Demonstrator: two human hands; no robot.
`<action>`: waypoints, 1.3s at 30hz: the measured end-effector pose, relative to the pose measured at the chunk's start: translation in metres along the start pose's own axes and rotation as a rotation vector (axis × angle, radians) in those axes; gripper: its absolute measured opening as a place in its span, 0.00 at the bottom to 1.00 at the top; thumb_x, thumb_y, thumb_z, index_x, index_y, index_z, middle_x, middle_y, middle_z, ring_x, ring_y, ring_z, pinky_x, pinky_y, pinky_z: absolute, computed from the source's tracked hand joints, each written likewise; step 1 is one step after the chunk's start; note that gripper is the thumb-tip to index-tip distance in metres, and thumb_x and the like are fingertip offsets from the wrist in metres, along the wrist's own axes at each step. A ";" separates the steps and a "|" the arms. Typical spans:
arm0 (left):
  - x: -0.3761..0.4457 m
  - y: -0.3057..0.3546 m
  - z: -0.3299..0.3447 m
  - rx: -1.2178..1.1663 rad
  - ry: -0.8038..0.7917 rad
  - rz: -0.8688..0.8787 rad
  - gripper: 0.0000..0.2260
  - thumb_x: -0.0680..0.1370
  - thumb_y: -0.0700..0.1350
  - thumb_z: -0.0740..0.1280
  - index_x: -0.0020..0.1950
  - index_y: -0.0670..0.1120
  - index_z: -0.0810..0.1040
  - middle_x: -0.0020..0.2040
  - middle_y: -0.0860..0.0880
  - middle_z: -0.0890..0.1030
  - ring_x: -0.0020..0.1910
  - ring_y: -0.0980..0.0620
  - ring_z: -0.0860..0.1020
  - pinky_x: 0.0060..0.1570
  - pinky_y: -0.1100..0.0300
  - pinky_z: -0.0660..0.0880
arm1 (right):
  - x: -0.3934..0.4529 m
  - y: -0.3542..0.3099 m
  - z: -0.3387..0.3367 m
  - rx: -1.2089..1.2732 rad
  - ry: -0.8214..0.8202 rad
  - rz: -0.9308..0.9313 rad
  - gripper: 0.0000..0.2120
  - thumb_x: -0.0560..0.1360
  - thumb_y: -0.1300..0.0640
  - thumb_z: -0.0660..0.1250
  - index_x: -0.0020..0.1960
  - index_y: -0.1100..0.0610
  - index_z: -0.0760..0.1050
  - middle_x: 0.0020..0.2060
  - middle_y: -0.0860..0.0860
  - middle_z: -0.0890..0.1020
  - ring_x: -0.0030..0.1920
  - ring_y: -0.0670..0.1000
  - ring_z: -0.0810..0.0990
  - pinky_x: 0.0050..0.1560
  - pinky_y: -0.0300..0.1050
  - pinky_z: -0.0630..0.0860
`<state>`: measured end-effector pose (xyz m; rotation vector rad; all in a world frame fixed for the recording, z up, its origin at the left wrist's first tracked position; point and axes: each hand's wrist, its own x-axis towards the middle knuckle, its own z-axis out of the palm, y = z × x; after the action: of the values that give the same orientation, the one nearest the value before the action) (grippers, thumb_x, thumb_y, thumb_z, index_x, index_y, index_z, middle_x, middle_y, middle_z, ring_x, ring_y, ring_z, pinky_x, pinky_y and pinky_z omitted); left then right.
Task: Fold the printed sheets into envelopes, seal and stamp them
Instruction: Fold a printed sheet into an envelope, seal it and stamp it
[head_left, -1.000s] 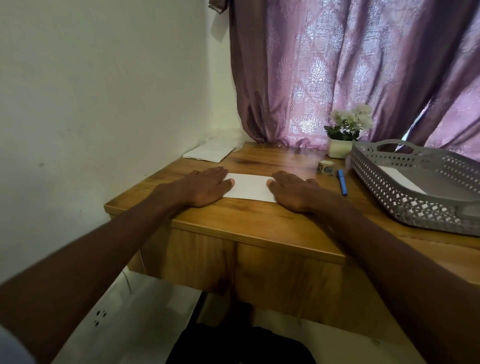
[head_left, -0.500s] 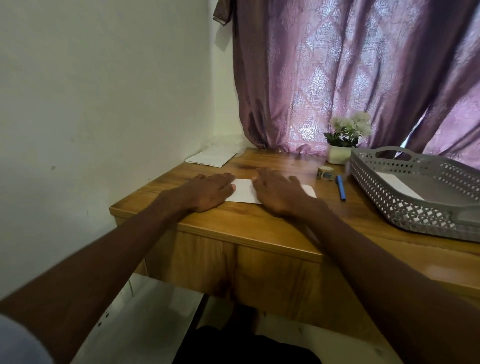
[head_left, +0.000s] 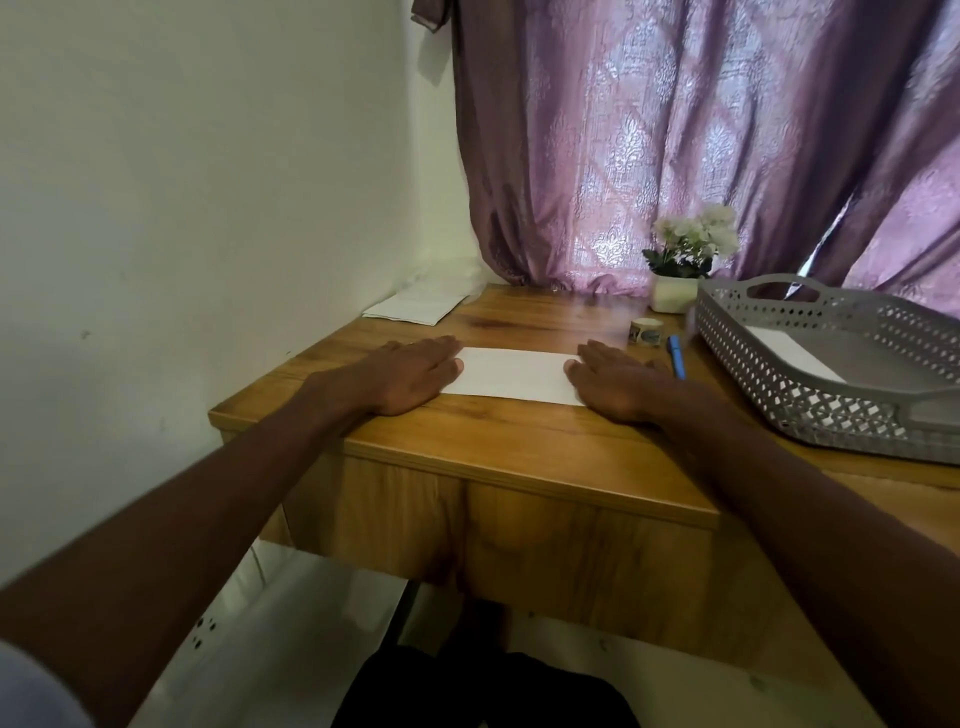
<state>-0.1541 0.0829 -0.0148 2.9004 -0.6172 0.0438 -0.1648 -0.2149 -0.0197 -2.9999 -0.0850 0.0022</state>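
A folded white sheet (head_left: 511, 375) lies flat on the wooden desk (head_left: 519, 447), long side toward me. My left hand (head_left: 410, 375) lies flat with straight fingers on the sheet's left end. My right hand (head_left: 615, 387) presses flat on its right end. A small roll of stickers (head_left: 645, 331) stands behind the right hand, with a blue pen (head_left: 676, 356) beside it. More white paper (head_left: 415, 307) lies at the desk's back left corner.
A grey perforated tray (head_left: 810, 387) with a white sheet (head_left: 795, 356) inside fills the desk's right side. A small white pot of flowers (head_left: 675, 291) stands before the purple curtain (head_left: 675, 140). A white wall runs along the left.
My right hand slid left across the sheet and then back to its right end. The left hand stayed on the left end.
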 end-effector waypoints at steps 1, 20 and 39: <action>-0.001 0.001 0.000 0.002 0.001 0.000 0.28 0.87 0.61 0.46 0.86 0.54 0.52 0.86 0.52 0.54 0.84 0.51 0.54 0.82 0.47 0.49 | 0.000 0.002 0.001 0.001 0.006 0.002 0.34 0.83 0.34 0.40 0.84 0.48 0.45 0.84 0.46 0.46 0.83 0.50 0.45 0.79 0.64 0.41; 0.058 0.018 -0.016 -0.085 0.140 0.139 0.25 0.88 0.54 0.56 0.84 0.50 0.59 0.85 0.48 0.57 0.83 0.46 0.58 0.81 0.47 0.55 | 0.057 0.026 -0.067 -0.160 0.310 0.041 0.19 0.75 0.64 0.63 0.65 0.59 0.76 0.62 0.59 0.80 0.60 0.62 0.79 0.60 0.55 0.78; 0.140 0.065 0.000 -0.319 0.607 0.221 0.13 0.82 0.44 0.69 0.65 0.45 0.82 0.57 0.49 0.85 0.51 0.55 0.78 0.49 0.68 0.71 | 0.090 0.049 -0.063 0.033 0.270 0.021 0.27 0.75 0.56 0.70 0.74 0.51 0.70 0.65 0.59 0.79 0.60 0.61 0.80 0.57 0.50 0.78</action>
<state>-0.0531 -0.0319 0.0053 2.3193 -0.7339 0.7464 -0.0720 -0.2674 0.0359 -2.9356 -0.0241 -0.3941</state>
